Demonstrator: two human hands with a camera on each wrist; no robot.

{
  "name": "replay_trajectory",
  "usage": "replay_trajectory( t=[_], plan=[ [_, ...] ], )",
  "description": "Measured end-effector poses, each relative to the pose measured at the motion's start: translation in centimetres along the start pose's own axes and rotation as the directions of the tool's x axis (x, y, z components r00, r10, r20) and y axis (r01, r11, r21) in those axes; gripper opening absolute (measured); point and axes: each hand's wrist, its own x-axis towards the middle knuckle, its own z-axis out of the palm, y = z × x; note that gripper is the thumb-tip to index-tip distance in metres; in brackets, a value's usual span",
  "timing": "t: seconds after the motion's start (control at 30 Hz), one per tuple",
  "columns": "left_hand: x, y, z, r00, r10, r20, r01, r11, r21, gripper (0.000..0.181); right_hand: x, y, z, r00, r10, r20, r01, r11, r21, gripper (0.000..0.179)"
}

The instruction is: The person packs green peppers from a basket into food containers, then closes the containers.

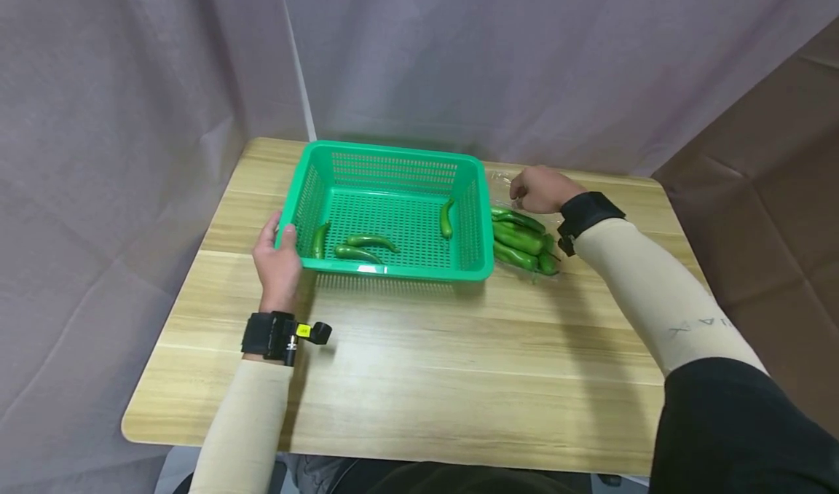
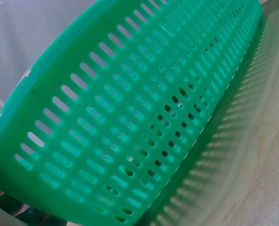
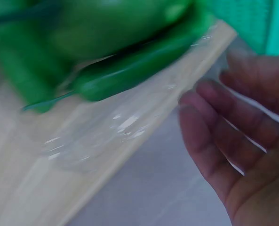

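A green plastic basket [image 1: 406, 269] with slotted walls stands on the table. My left hand [image 1: 278, 269] grips its front left corner, thumb over the rim and fingers outside; the slotted wall [image 2: 97, 127] fills the left wrist view. Inside lie several slim green chili peppers [image 1: 370, 241], one of them apart near the right wall. Right of the basket, more green peppers [image 1: 518, 237] are heaped on a clear plastic bag [image 1: 501, 186]. Over the bag's far end hovers my right hand [image 1: 549, 189], its fingers loosely bent with nothing between them in the right wrist view.
The wooden table [image 1: 459, 377] extends toward the person in front of the basket. Grey curtains [image 1: 459, 57] hang close behind its far edge, and a brown cloth [image 1: 773, 188] hangs at the right.
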Motion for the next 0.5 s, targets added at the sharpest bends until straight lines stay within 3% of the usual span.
replay_trajectory(
  t=[0.13, 0.27, 0.33, 0.4, 0.5],
  plan=[
    [0.0, 0.0, -0.1, 1.000, 0.002, -0.005, -0.002, 1.000, -0.009, 0.049, 1.6, -2.6, -1.0, 0.995, -0.033, -0.091, 0.031, 0.999, -0.032, 0.014],
    [-0.2, 0.1, 0.0, 1.000, -0.005, -0.001, 0.005, 1.000, -0.011, 0.049, 3.4, -5.6, -1.0, 0.996, -0.034, -0.086, 0.030, 0.998, -0.056, 0.039],
    [-0.3, 0.1, 0.1, 1.000, -0.008, 0.000, 0.008, 1.000, -0.013, 0.049, 4.2, -7.2, -0.8, 0.997, -0.040, -0.060, 0.036, 0.997, -0.067, 0.042],
    [-0.4, 0.0, 0.1, 1.000, -0.010, 0.000, 0.010, 1.000, -0.005, 0.049, 4.9, -8.7, -0.4, 0.997, -0.054, -0.050, 0.050, 0.995, -0.082, 0.041],
    [-0.4, 0.0, 0.3, 1.000, -0.004, -0.001, 0.004, 1.000, -0.004, 0.050, 5.9, -10.5, 0.3, 0.999, -0.035, -0.024, 0.033, 0.996, -0.087, 0.019]
  ],
)
